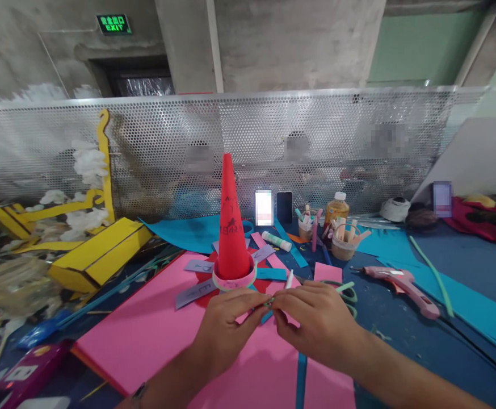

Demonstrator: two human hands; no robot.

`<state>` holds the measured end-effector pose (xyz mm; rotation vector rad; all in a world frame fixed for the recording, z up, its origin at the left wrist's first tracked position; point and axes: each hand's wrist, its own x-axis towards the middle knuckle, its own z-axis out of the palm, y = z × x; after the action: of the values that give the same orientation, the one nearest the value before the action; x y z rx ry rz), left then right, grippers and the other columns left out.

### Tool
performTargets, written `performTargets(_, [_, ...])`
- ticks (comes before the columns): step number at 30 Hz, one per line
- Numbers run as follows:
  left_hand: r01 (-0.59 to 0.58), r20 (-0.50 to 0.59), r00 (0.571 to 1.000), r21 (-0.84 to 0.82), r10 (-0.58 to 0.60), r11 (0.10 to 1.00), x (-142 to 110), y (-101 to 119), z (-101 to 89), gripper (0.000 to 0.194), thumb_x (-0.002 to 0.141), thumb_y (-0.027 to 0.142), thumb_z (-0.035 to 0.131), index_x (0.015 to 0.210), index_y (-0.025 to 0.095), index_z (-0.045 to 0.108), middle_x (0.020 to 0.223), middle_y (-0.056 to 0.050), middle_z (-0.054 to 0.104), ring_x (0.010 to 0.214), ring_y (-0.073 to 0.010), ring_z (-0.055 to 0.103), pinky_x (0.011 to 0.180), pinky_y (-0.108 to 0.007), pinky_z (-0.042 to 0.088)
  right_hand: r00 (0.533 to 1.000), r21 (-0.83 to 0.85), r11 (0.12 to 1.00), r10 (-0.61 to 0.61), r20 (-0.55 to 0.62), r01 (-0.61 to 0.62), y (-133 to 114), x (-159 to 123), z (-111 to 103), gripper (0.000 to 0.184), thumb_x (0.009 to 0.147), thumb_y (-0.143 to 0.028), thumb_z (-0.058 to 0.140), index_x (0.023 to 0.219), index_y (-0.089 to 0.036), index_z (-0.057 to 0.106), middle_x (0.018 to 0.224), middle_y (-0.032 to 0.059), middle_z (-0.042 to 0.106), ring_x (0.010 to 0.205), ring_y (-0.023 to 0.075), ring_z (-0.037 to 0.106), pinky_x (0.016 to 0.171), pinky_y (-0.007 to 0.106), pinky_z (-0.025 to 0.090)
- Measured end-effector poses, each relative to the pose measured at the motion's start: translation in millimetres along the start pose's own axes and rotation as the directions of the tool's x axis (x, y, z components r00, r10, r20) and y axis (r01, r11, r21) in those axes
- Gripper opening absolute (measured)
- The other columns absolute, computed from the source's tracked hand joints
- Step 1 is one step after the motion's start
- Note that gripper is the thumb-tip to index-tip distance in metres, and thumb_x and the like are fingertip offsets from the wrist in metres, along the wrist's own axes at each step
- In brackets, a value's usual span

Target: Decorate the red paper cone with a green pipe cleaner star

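Cone [231,227] stands just beyond a two-handed pinch

Left hand [231,318] and right hand [320,312] meet just in front of the cone, a little to its right. Each grip is narrow, thumb and fingers drawn together, and both hold one small greenish piece [268,303] between touching fingertips; it is too small and covered to name. White stick [289,279] shows above the right hand, right of the cone; whether that grip also holds it, I cannot tell.

The cone is upright and red, with dark marks on its side and a pink band [233,282] around its foot. Lavender strips [194,292], some with writing, spread out from that foot. Under them lies a pink sheet [146,329], which reaches from the cone toward the wearer.

Right of the cone, scissors [350,293] with green handles lie partly behind the right hand. Farther right are a pink glue gun [401,284] and a curved green strip [435,275] on the dark blue surface [490,250]. Beyond the cone and to its right stand a lit phone [264,207], a dark phone [284,207], a cup [344,249] of sticks and a bottle [337,209]; a glue stick [277,241] lies nearer the cone.

Left of the cone sits a yellow box [99,253], with a yellow frame [106,165] and white fluff [89,162] behind it.
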<state>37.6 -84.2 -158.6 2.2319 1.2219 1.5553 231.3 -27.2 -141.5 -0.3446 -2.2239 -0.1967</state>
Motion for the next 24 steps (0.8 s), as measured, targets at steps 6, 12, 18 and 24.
performTargets(6, [0.024,0.045,0.999,0.004,-0.024,1.0,-2.5,-0.3,-3.4,0.018,0.094,0.014,0.065,0.102,0.02,0.08,0.091,-0.004,0.081,0.079,-0.0149,0.075,0.074,-0.019,0.057,0.999,-0.004,1.0,0.006,0.04,-0.006,1.8,-2.0,-0.6,0.016,0.087,-0.009,0.057,0.079,-0.019,0.066,0.061,-0.0035,0.068,0.049,0.0116,0.057,0.054,0.031,0.031])
performTargets(12, [0.139,0.081,0.987,-0.033,-0.136,0.99,-0.6,1.7,-4.5,0.016,0.095,0.018,0.066,0.097,0.021,0.081,0.088,-0.002,0.081,0.078,-0.0151,0.075,0.073,-0.02,0.056,0.999,0.015,1.0,0.006,0.036,-0.007,2.6,-3.8,-0.2,0.015,0.087,-0.01,0.058,0.079,-0.019,0.067,0.063,-0.0032,0.07,0.05,0.0121,0.06,0.054,0.031,0.033])
performTargets(18, [0.159,0.084,0.984,-0.034,-0.156,0.987,-0.1,2.4,-3.9,0.017,0.096,0.019,0.064,0.094,0.021,0.081,0.085,-0.002,0.081,0.075,-0.0144,0.073,0.071,-0.02,0.054,0.999,0.033,0.999,0.03,0.014,-0.03,2.5,-3.7,-1.5,0.013,0.087,-0.011,0.059,0.083,-0.02,0.068,0.063,-0.0034,0.071,0.05,0.0117,0.062,0.053,0.029,0.033])
performTargets(24, [0.149,0.085,0.985,0.0,-0.149,0.989,-1.7,2.2,-4.1,0.016,0.096,0.022,0.064,0.095,0.021,0.08,0.085,-0.002,0.08,0.075,-0.0147,0.073,0.071,-0.021,0.053,0.998,0.016,0.999,0.05,0.042,-0.051,4.9,-1.3,-3.5,0.011,0.089,-0.014,0.062,0.083,-0.02,0.069,0.062,-0.0032,0.07,0.05,0.0115,0.063,0.053,0.028,0.033])
